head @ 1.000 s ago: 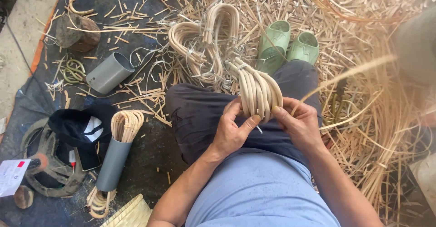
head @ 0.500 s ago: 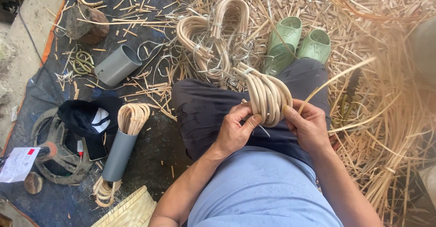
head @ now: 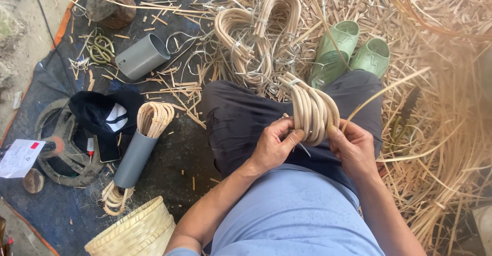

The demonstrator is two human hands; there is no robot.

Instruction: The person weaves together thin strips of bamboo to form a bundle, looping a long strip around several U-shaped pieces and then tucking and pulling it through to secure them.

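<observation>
I sit with a bent bundle of pale rattan canes [head: 312,107] resting on my lap. My left hand [head: 274,146] grips the bundle's near end from the left, fingers curled around the canes. From the right, my right hand [head: 353,146] holds the same end, and a long thin rattan strip [head: 389,89] runs up and to the right from it. Further bent cane bundles [head: 256,35] lie on the ground beyond my knees.
Green sandals [head: 353,48] lie among loose rattan strips. On the dark mat to the left are a grey pipe [head: 141,56], a second grey pipe stuffed with canes [head: 136,153], a black cap [head: 105,115], a wood stump [head: 110,2] and a woven basket [head: 136,233].
The view has shifted slightly. Both hands stay on the cane bundle, and the thin strip at my right hand has swung a little.
</observation>
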